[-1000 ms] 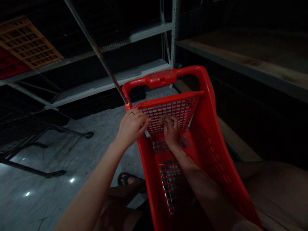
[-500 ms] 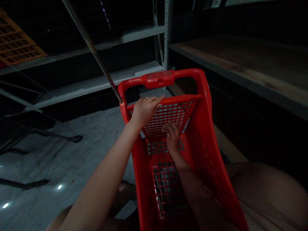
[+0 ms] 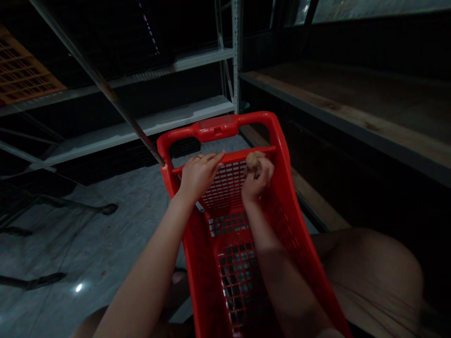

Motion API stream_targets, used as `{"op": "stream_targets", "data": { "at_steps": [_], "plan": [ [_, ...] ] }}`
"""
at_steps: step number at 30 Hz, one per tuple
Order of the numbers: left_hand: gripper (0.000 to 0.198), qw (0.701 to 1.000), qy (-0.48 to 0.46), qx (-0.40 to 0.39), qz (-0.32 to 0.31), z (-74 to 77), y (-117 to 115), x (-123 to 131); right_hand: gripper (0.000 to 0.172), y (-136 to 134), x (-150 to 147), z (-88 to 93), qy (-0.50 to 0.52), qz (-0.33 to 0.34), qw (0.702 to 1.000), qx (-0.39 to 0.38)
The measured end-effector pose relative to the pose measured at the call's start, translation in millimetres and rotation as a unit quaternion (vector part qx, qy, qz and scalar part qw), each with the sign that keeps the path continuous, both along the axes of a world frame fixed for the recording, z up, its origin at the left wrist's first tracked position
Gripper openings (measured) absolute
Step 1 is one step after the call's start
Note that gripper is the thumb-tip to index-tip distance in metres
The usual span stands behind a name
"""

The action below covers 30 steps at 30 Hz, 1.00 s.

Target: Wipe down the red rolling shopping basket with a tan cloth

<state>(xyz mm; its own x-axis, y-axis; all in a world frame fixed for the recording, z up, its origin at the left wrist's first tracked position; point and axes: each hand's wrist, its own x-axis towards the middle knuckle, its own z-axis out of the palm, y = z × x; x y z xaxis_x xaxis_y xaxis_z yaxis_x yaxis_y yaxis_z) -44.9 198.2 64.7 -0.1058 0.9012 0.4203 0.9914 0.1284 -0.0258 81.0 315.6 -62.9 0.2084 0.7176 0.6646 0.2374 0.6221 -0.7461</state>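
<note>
Up we go: our right hand point(image 3: 256, 182), pinching a pale wad point(image 3: 253, 159), has climbed from mid-mesh to the flap rail point(image 3: 233, 156) of the red trolley point(image 3: 293, 220), while our left hand point(image 3: 198, 174) lies flat on the rail beside it.

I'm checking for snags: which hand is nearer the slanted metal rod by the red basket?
Left. The left hand rests on the mesh flap just right of the metal rod; the right hand is farther right, clutching a pale wad.

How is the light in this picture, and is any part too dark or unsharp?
Head view: dim overall; the red basket, left hand and right hand read clearly; a glare spot shines on the floor; the upper-left shelves sink into black; the pale lump is too soft to identify.
</note>
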Motion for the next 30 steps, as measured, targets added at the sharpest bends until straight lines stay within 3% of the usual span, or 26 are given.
{"op": "stream_targets", "data": {
  "at_steps": [4,7,9,14,16,17,19,23,25,27,30],
  "plan": [
    [0.042,1.000,0.000,-0.002,0.025,1.0,-11.2,1.6,0.034,-59.9,1.3,-71.5,-0.072,0.076,0.987,-0.123],
    [0.044,0.999,0.002,-0.012,0.043,2.0,-18.5,0.9,0.028,-88.7,6.8,-90.5,-0.073,0.101,0.981,-0.147],
    [0.044,0.998,0.001,-0.016,0.053,2.2,-23.2,1.2,0.025,-86.3,7.0,-76.4,-0.063,0.096,0.981,-0.156],
    [0.042,0.999,-0.014,-0.004,0.050,1.3,-32.2,7.5,0.029,-28.8,-7.0,4.4,0.030,0.020,0.994,-0.107],
    [0.042,0.998,-0.022,0.001,0.052,1.7,-34.4,10.7,0.030,-13.1,-10.2,18.7,0.054,0.004,0.997,-0.063],
    [0.042,0.998,-0.024,0.000,0.054,2.0,-35.1,12.0,0.032,-11.5,-9.2,16.3,0.049,0.005,0.997,-0.055],
    [0.043,0.998,-0.030,-0.004,0.059,2.7,-35.9,13.6,0.034,-21.3,-1.2,-7.1,0.000,0.024,0.996,-0.088],
    [0.042,0.997,-0.039,0.000,0.063,2.0,-34.9,13.0,0.030,-67.4,29.2,-85.2,-0.094,0.076,0.971,-0.207],
    [0.042,0.997,-0.040,0.006,0.060,0.9,-34.3,12.1,0.023,-84.0,39.6,-111.4,-0.097,0.082,0.964,-0.233],
    [0.042,0.997,-0.041,0.008,0.058,0.2,-34.3,11.8,0.016,-88.1,40.4,-119.6,-0.088,0.070,0.961,-0.254],
    [0.044,0.997,-0.047,0.002,0.062,0.4,-36.1,13.2,0.014,-73.3,26.7,-104.2,-0.055,0.015,0.961,-0.271]
  ]
}}
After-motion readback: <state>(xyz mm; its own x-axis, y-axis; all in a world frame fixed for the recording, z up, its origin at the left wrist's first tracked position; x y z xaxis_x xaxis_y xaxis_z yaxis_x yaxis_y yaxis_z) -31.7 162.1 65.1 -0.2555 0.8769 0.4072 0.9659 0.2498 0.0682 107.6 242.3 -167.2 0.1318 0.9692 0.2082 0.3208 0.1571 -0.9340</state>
